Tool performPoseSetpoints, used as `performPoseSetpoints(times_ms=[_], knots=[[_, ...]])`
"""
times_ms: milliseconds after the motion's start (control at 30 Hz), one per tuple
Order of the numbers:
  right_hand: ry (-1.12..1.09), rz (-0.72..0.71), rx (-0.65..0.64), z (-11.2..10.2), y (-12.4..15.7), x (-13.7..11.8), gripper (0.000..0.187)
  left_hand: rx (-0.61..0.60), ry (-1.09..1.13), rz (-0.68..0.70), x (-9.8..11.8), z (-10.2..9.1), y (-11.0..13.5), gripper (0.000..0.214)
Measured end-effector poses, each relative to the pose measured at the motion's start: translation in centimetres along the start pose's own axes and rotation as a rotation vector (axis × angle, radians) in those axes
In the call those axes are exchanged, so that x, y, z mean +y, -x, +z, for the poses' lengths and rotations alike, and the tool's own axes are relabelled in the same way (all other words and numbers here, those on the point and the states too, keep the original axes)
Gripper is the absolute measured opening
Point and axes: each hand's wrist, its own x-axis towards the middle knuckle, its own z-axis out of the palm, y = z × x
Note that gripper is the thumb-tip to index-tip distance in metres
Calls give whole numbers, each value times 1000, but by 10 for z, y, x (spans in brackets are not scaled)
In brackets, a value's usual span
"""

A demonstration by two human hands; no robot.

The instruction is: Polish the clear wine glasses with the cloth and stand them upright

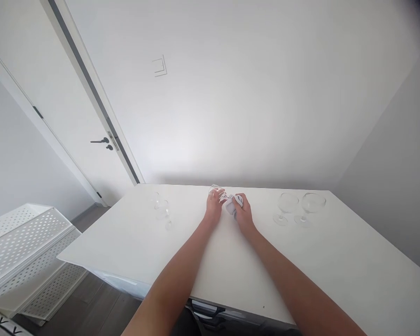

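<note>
Near the far edge of the white table [126,242], my left hand [214,205] is closed around the bowl of a clear stemmed glass [215,188], which lies tilted with its stem side to the right. My right hand [244,212] grips a light grey-white cloth [233,205], bunched up against the stem or foot end of that glass. The cloth and fingers hide most of the stem and foot. Both hands are just above the tabletop; whether they rest on it I cannot tell.
Two stemmed glasses, one [288,204] beside another [313,203], stand upright on the right. Faint clear glassware [161,208] is at the left. A white perforated rack [31,242] stands left of the table. Behind are a wall [252,93] and a door [73,116].
</note>
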Motion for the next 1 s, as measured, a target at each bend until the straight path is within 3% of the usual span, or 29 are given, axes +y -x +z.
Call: performPoseSetpoints(times_ms=[100,233,300,367,433,533,600,700,800,900,1000], knots=[[-79,70,-49,0,-3,1,31,6,0,-5,5,2,1,52],[-419,457,-271,0,-6,-1,32,-76,-2,-2,14,6,6,48],[-483,563,-363,0,-5,-2,35,-97,-11,28,18,8,8,49],[-422,481,-250,1,-3,-2,34,-74,-40,73,19,9,9,47],[-262,281,-70,3,0,-2,32,-41,-62,90,20,10,10,43],[-84,87,-17,2,2,-1,30,-62,-57,76,21,11,9,43],[-129,109,15,0,-1,2,37,-87,-61,74,20,11,10,48],[-278,272,101,-3,-8,7,51,-124,-137,42,18,13,12,53],[-305,447,-77,-2,-6,9,55,-169,-229,32,16,13,16,51],[-273,437,-294,-2,3,2,44,-185,-271,52,18,10,19,52],[-265,476,-460,-6,8,-6,34,-285,-242,-5,21,7,20,60]])
